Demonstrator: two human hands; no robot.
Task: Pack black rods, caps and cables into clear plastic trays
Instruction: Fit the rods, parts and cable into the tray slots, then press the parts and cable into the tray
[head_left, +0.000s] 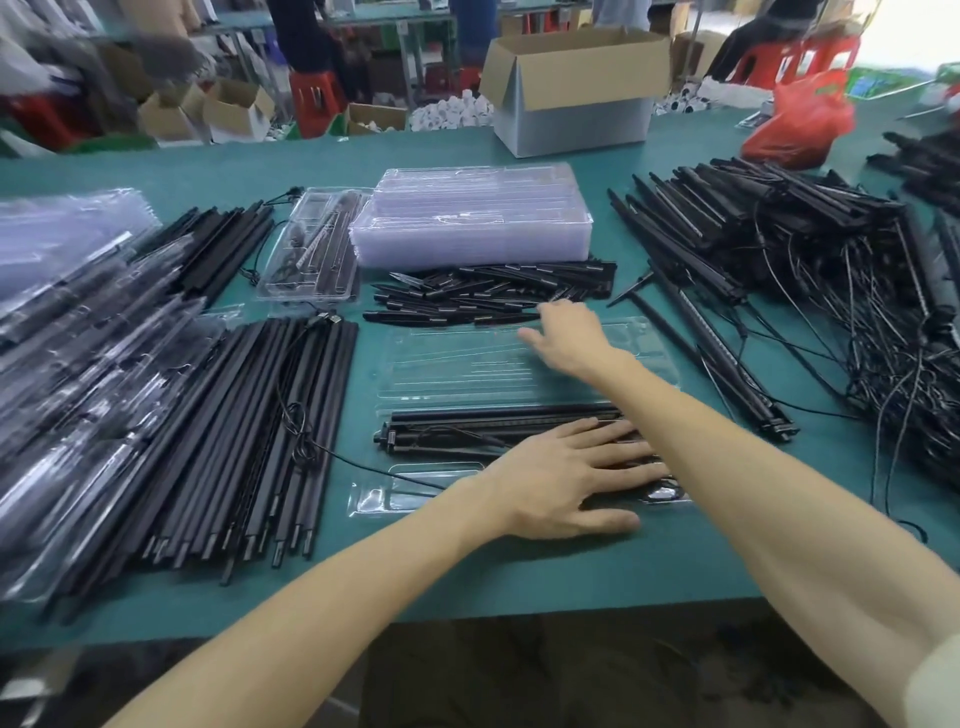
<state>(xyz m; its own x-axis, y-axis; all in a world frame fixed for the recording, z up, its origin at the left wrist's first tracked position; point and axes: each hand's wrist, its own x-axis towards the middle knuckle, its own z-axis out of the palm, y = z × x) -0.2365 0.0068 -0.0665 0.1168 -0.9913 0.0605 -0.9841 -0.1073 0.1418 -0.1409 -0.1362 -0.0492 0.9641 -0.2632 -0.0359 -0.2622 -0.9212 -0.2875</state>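
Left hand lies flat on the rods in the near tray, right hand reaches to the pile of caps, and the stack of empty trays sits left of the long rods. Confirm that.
One thing is wrong: the head view shows the stack of empty trays right of the long rods, behind the caps. The left hand does lie flat on the near tray's rods, and the right hand reaches to the caps.

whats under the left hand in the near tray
The left hand lies flat on black rods and a thin cable packed in the near clear tray. Whatever sits directly beneath the palm and fingers is covered.
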